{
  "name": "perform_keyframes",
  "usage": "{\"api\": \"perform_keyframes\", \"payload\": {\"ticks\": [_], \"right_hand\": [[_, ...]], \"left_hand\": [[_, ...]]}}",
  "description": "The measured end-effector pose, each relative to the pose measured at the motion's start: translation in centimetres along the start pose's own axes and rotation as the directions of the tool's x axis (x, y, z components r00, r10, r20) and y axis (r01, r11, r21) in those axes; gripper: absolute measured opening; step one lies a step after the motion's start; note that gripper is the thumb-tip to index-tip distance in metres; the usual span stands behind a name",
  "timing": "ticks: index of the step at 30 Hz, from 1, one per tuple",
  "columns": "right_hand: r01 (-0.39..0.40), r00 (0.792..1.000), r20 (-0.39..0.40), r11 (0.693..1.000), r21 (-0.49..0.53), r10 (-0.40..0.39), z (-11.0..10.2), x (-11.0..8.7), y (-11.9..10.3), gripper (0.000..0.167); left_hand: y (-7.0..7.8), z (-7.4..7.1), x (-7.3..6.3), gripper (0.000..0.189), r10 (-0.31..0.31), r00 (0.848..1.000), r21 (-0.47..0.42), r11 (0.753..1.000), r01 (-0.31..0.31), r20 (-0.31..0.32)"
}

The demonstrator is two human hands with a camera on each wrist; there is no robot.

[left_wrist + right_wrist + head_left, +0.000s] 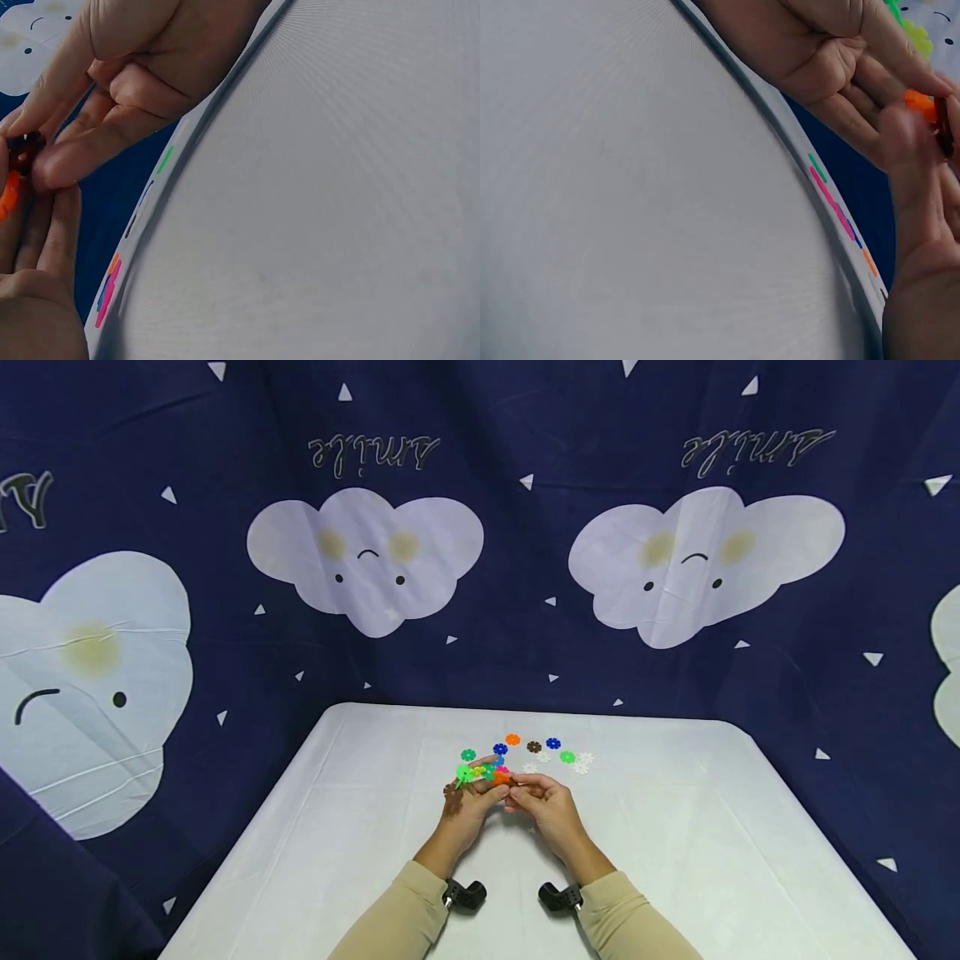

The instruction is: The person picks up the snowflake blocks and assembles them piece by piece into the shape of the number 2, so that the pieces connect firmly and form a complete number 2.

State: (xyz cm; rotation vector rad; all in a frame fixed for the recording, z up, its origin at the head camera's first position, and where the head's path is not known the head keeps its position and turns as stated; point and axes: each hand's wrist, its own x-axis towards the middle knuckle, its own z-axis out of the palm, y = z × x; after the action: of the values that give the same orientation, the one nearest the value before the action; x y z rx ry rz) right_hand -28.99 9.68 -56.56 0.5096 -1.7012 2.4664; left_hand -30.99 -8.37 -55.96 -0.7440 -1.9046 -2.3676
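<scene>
Above the white table, my left hand (468, 814) holds a joined chain of snowflake discs. An orange snowflake disc (501, 777) is at its right end, beside my left thumb. The chain continues left through yellow and teal pieces to a bright green disc (464, 773). My right hand (553, 810) pinches a brown snowflake disc (26, 154) between thumb and fingers, right at the orange one. In the right wrist view the brown disc (943, 124) stands edge-on against the orange disc (920, 105). Fingers partly hide both discs.
Behind the hands, loose snowflake discs lie on the white table (360, 827): orange (513, 739), blue (553, 743), brown (534, 747), green (567, 757) and several white ones (581, 768). Another brown disc (450, 791) shows beside the left hand. A dark blue cloud-print curtain (525, 568) hangs behind.
</scene>
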Motion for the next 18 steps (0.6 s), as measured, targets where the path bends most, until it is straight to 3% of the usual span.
{"api": "perform_keyframes", "payload": {"ticks": [5,7,8,11,13,14,18], "right_hand": [[-0.013,0.988,-0.156,0.983,-0.184,-0.016,-0.3,0.7,-0.3,0.034],[-0.031,0.972,-0.230,0.953,-0.300,-0.041,-0.5,1.0,-0.5,0.031],[-0.038,0.965,-0.253,0.923,-0.383,-0.065,-0.7,1.2,-0.4,0.028],[-0.053,0.956,-0.258,0.778,-0.626,-0.142,-1.2,1.7,-0.3,0.020],[-0.025,0.959,-0.201,0.649,-0.761,-0.199,-1.6,2.2,0.0,0.019],[-0.004,0.962,-0.164,0.588,-0.809,-0.219,-1.8,2.4,0.1,0.020],[0.103,0.970,0.001,0.404,-0.909,-0.243,-2.5,3.5,0.7,0.024]], "left_hand": [[-0.3,0.1,0.0,0.057,-0.033,0.999,-0.167,0.986,0.028,-0.030],[-0.3,0.1,0.0,0.056,-0.038,0.999,-0.236,0.971,0.030,-0.031],[-0.3,0.1,0.0,0.056,-0.039,0.999,-0.259,0.965,0.030,-0.029],[-0.1,0.2,0.0,0.055,-0.039,0.999,-0.311,0.950,0.030,-0.022],[0.1,0.2,-0.1,0.055,-0.028,1.000,-0.332,0.943,0.022,-0.013],[0.2,0.2,-0.1,0.055,-0.018,1.000,-0.336,0.942,0.015,-0.006],[0.7,0.3,-0.3,0.056,0.003,1.000,-0.360,0.933,0.007,0.028]]}}
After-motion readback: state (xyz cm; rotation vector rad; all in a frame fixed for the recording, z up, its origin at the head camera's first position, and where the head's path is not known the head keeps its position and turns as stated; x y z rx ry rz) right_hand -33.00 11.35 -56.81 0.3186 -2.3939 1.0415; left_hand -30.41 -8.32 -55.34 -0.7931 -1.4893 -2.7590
